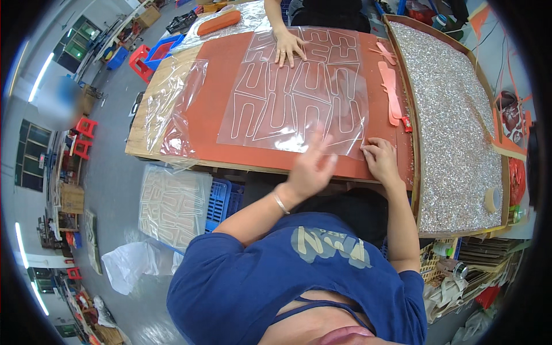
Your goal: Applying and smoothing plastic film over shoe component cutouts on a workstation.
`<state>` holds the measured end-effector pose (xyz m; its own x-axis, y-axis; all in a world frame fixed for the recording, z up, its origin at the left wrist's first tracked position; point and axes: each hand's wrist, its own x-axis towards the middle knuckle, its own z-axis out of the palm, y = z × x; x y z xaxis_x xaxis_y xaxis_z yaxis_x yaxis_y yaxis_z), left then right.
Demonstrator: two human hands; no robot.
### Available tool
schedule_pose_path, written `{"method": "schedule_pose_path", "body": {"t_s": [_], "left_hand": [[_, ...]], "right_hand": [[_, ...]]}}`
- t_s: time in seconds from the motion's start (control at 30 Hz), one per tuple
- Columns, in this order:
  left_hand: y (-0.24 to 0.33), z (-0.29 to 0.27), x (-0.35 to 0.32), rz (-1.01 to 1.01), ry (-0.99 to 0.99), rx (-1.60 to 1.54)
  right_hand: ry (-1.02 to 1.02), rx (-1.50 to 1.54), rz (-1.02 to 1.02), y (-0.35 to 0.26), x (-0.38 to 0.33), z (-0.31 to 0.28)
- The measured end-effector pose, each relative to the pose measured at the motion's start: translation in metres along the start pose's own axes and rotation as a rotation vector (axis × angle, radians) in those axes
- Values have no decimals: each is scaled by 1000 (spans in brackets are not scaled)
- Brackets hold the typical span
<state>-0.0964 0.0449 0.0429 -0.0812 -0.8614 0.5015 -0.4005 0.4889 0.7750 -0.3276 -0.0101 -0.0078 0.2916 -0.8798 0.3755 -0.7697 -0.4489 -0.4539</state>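
A clear plastic sheet point(276, 86) with pale looped outlines lies on the reddish-brown mat point(213, 121) in front of me. My left hand point(310, 169) hovers over the sheet's near edge, fingers apart and slightly blurred, holding nothing. At the near right corner of the sheet, my right hand point(382, 161) has its thumb and fingertips closed together on the edge. Another person's hand point(288, 47) rests flat with spread fingers on the far part of the sheet.
On the right stands a long tray point(454, 109) of glittering silvery bits. Pink strips point(390, 92) lie between it and the sheet. Crumpled clear film point(178, 109) covers the table's left side. Below, patterned sheets point(172, 201) lie by a blue crate point(218, 198). An orange oblong piece point(219, 23) sits far left.
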Motion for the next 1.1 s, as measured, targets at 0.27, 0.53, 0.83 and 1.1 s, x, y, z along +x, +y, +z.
{"method": "schedule_pose_path", "body": {"t_s": [0.27,0.53,0.83,1.1], "left_hand": [[-141,-143,3,-320,53,881],[-97,-109,29,-293,353,438],[-33,-32,109,-452,-204,-762],[-19,5,122,-649,-561,-1083]], "right_hand": [[246,366,495,30,-4,-11],[1022,2067,661,63,33,-101],[1213,2184,305,186,47,-151],[938,2152,462,232,71,-150]]}}
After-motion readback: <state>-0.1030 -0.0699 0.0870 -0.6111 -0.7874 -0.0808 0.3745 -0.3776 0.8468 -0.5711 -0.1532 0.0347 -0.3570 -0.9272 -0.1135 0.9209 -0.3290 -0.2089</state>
